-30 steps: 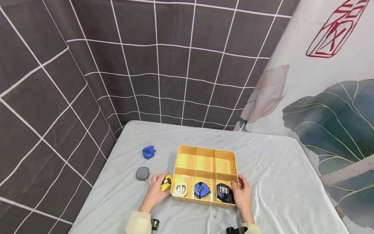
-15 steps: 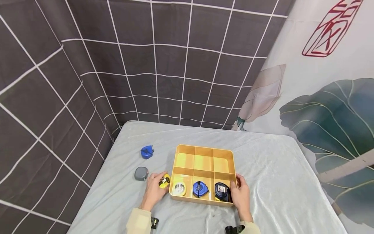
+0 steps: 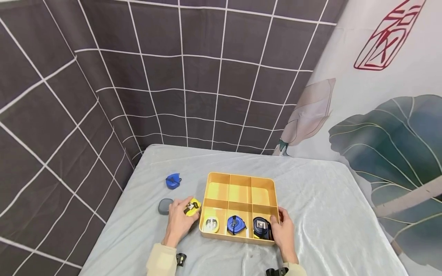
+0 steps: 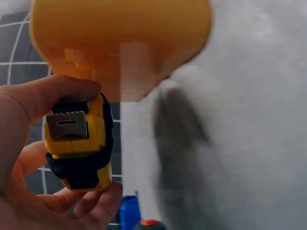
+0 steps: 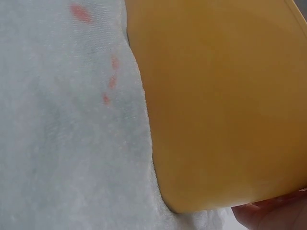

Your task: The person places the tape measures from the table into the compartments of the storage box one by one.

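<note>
My left hand (image 3: 177, 224) pinches a yellow-and-black tape measure (image 3: 193, 207) just left of the yellow divided tray (image 3: 238, 238). In the left wrist view, thumb and fingers grip this tape measure (image 4: 79, 136), its metal end hook facing the camera. My right hand (image 3: 284, 232) holds the tray's right wall, thumb at the inner side and fingers outside. Three tape measures lie in the front compartments: a yellow one (image 3: 211, 224) at left, a blue one (image 3: 236, 225) in the middle, a black one (image 3: 261, 227) at right. The right wrist view shows mainly the tray's outer wall (image 5: 225, 105).
On the pale cloth-covered table (image 3: 328, 203), left of the tray, lie a grey tape measure (image 3: 165, 206), partly behind my left fingers, and a blue tape measure (image 3: 173, 181) farther back. A dark gridded curtain (image 3: 203, 73) hangs behind and along the left side.
My left hand has shifted slightly away from me with the yellow-and-black tape measure, which has turned a little. Its fingers now overlap the grey tape measure. The right hand keeps its hold on the tray.
</note>
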Tool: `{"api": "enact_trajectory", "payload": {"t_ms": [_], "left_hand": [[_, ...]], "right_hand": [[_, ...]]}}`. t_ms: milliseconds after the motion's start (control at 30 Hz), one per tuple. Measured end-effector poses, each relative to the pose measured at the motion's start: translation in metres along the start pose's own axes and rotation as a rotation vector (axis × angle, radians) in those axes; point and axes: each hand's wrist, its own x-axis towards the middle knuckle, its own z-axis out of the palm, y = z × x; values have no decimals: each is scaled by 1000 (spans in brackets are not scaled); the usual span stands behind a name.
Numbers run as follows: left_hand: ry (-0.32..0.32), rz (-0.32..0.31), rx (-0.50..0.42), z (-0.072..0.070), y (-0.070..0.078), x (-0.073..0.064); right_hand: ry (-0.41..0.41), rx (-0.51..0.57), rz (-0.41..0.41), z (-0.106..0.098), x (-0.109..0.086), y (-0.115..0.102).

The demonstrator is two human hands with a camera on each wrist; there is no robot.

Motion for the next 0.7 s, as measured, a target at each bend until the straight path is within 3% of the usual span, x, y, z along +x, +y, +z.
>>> {"api": "enact_trajectory", "payload": {"t_ms": [333,467,700], "left_hand": [[14,39,53,-11,30,19],[27,60,45,-11,43,25],[-15,105,49,-4,65,33]], "right_hand": [[6,-28,3,-3,0,-1],[2,-37,10,-4,1,-1],[-2,-17,13,-1,-1,0]]}}
